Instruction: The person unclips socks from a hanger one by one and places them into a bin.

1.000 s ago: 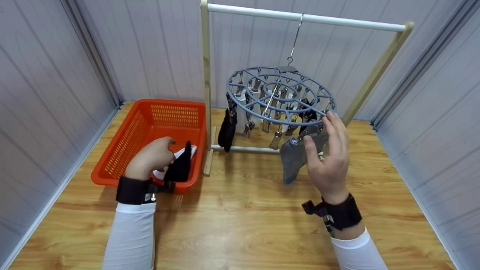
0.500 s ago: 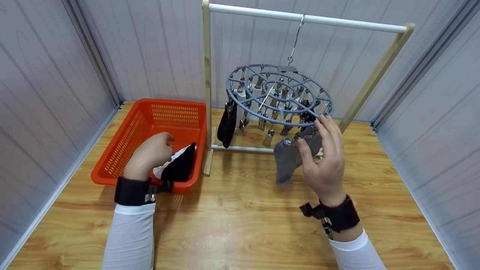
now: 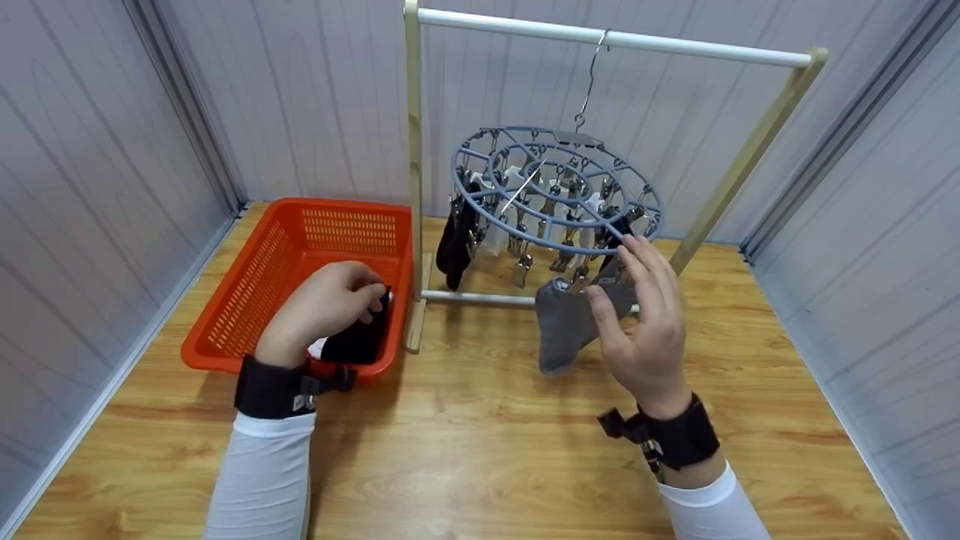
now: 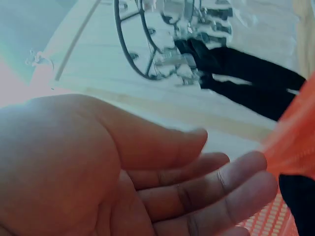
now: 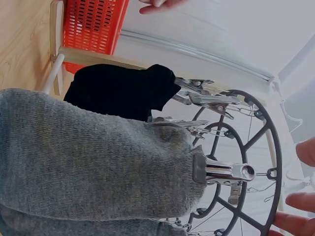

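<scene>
My left hand [image 3: 330, 304] is over the red basket [image 3: 196, 358], its fingers loosely bent above a black sock [image 3: 354, 343]. In the left wrist view nothing lies between thumb and fingers. A bit of white cloth [image 3: 317, 348] shows beside the black sock. My right hand [image 3: 646, 330] touches the rim of a round blue-grey clip hanger [image 3: 551, 244] with fairly straight fingers. Just left of that hand hangs a grey sock [image 3: 561, 330], gripped at its cuff by a metal clip [image 5: 224, 171]. A black sock [image 3: 454, 244] hangs at the hanger's left side.
A wooden rack with a white top bar [image 3: 697, 48] carries the hanger by its hook [image 3: 592, 75]. White cloth pieces and several bare clips dangle under the rings. The rack's left post [image 3: 413, 172] stands beside the basket. Pale panel walls enclose the wooden tabletop [image 3: 487, 450].
The hanger has turned, carrying the grey sock leftward, and my right hand has shifted slightly left with its rim. My left hand has moved right, over the black sock.
</scene>
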The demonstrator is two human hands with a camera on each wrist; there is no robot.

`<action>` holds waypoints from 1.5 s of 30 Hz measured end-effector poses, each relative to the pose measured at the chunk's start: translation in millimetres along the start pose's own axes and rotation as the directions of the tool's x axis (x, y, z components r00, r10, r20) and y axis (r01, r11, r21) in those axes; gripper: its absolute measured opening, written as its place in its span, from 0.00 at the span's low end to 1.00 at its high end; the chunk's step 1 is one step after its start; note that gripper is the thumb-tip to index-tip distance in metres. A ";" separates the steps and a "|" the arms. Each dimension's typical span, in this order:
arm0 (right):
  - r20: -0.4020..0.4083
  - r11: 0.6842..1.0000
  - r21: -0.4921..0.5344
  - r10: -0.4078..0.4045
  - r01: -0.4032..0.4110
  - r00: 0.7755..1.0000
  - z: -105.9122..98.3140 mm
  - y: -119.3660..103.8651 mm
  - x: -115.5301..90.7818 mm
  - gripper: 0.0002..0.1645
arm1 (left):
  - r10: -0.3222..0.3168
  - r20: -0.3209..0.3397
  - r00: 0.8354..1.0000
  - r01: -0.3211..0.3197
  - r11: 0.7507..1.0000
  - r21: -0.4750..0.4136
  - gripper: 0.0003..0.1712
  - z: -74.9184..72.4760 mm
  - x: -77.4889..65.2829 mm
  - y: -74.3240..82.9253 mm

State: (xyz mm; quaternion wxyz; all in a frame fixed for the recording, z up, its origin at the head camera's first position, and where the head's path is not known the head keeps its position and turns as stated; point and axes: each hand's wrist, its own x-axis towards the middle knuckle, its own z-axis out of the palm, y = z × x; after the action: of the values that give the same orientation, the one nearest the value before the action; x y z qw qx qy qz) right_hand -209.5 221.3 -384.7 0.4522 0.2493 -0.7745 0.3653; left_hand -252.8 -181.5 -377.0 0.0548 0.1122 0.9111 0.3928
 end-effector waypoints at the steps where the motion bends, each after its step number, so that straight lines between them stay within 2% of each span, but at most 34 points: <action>1: 0.007 1.000 0.004 -0.002 0.001 1.000 -0.5 -0.7 0.2 0.32 | 0.011 0.004 1.000 -0.011 1.000 -0.004 0.17 1.6 0.4 2.5; 9: 0.049 0.998 0.049 -0.043 0.041 0.998 -5.2 -3.7 1.0 0.34 | 0.102 0.040 0.994 -0.099 0.993 -0.067 0.16 22.8 2.6 20.8; 14: 0.018 0.996 0.061 -0.067 0.066 0.998 -9.8 -0.5 2.8 0.34 | 0.147 0.075 0.986 -0.140 0.985 -0.099 0.15 36.8 4.3 29.8; 19: -0.008 0.999 0.021 -0.036 0.036 0.999 -13.2 6.2 4.3 0.35 | 0.191 0.074 0.979 -0.182 0.976 -0.116 0.15 50.2 5.4 38.1; 24: 0.006 0.999 -0.030 0.012 -0.011 1.000 -13.6 12.5 2.6 0.38 | 0.199 0.031 0.980 -0.194 0.975 -0.109 0.26 70.4 9.1 45.8; 28: 0.030 0.998 -0.049 0.035 -0.033 0.999 -12.4 15.8 1.1 0.40 | 0.200 -0.002 0.980 -0.198 0.965 -0.171 0.37 92.9 14.6 50.7; 33: 0.057 0.997 -0.045 0.060 -0.058 0.997 -8.3 17.2 0.5 0.41 | 0.179 -0.046 0.983 -0.184 0.927 -0.327 0.46 116.9 23.3 50.6; 37: 0.071 0.997 -0.045 0.065 -0.062 0.995 -6.2 16.3 -0.5 0.41 | 0.167 -0.072 0.983 -0.181 0.876 -0.448 0.47 129.0 27.7 46.6; 42: 0.082 0.998 -0.038 0.062 -0.059 0.995 -4.3 14.5 -0.2 0.41 | 0.182 -0.076 0.980 -0.193 0.807 -0.558 0.45 135.3 29.3 44.1; 44: 0.084 0.998 -0.039 0.061 -0.058 0.995 -4.3 13.9 0.6 0.40 | 0.183 -0.092 0.979 -0.202 0.801 -0.564 0.45 136.6 29.5 45.1; 45: 0.086 0.997 -0.040 0.063 -0.060 0.994 -4.4 13.7 1.0 0.40 | 0.177 -0.103 0.979 -0.204 0.806 -0.556 0.45 137.1 29.4 45.8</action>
State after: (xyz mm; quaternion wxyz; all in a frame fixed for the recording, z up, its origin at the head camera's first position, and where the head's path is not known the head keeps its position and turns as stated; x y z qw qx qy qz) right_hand -217.5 233.1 -387.0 0.4112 0.2325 -0.8074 0.3535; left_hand -248.1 -47.2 -437.9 0.0246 0.1726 0.7396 0.6500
